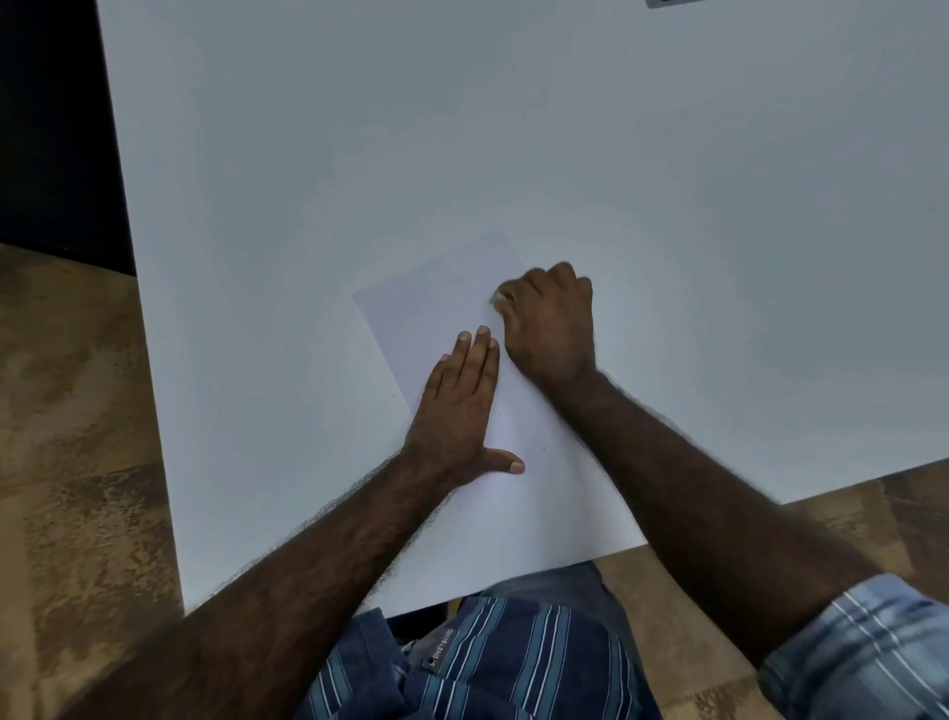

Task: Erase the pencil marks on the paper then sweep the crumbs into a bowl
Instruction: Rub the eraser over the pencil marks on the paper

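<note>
A white sheet of paper [441, 298] lies tilted on the white table [513, 128], near its front edge. My left hand [457, 406] rests flat on the sheet's lower half, fingers together and thumb spread. My right hand [547, 318] is closed around a small pale eraser [496, 298], whose tip shows at the fingertips and touches the paper near its right edge. A few tiny dark specks lie on the paper near my left thumb. Pencil marks are too faint to make out. No bowl is in view.
A grey object [667, 2] peeks in at the table's far edge. Patterned brown floor [67, 462] shows to the left and below the table. The table's left edge borders a dark area [51, 128].
</note>
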Action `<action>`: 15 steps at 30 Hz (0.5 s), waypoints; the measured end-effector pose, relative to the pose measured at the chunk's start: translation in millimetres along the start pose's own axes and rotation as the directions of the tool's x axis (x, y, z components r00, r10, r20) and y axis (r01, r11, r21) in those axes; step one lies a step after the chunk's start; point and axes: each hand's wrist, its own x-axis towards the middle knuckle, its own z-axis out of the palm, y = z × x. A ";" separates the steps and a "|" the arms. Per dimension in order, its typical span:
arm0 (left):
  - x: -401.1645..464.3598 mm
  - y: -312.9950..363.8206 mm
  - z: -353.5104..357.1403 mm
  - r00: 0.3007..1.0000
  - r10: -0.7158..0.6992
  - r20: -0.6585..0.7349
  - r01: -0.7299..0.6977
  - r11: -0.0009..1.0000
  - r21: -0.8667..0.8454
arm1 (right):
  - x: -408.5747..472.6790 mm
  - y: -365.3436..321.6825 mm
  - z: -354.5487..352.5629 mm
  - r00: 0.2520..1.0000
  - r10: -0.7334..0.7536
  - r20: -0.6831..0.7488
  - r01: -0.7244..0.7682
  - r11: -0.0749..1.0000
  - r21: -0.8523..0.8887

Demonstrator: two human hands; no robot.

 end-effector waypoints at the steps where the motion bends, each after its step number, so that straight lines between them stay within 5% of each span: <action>1: -0.4 0.2 0.0 1.000 -0.005 0.001 0.005 1.000 0.005 | 11.4 0.6 1.8 1.000 0.006 -0.007 -0.006 1.000 -0.006; 5: 1.3 3.2 -0.2 1.000 -0.013 0.021 0.013 1.000 0.008 | 44.2 6.1 1.9 0.993 0.076 0.096 -0.080 0.996 0.045; 8: -0.7 5.1 2.8 0.999 -0.013 0.034 0.013 1.000 0.007 | 38.6 14.4 -11.5 0.959 0.226 0.174 -0.268 0.922 0.280; 12: -6.2 17.0 -5.7 0.999 0.039 -0.008 -0.039 0.999 -0.027 | -2.0 26.9 -57.6 0.837 0.465 0.289 -0.527 0.539 0.657; 15: -5.7 13.4 -8.2 0.998 0.055 0.004 -0.055 0.998 -0.022 | -33.7 23.8 -67.1 0.676 0.483 0.556 -0.681 0.121 0.722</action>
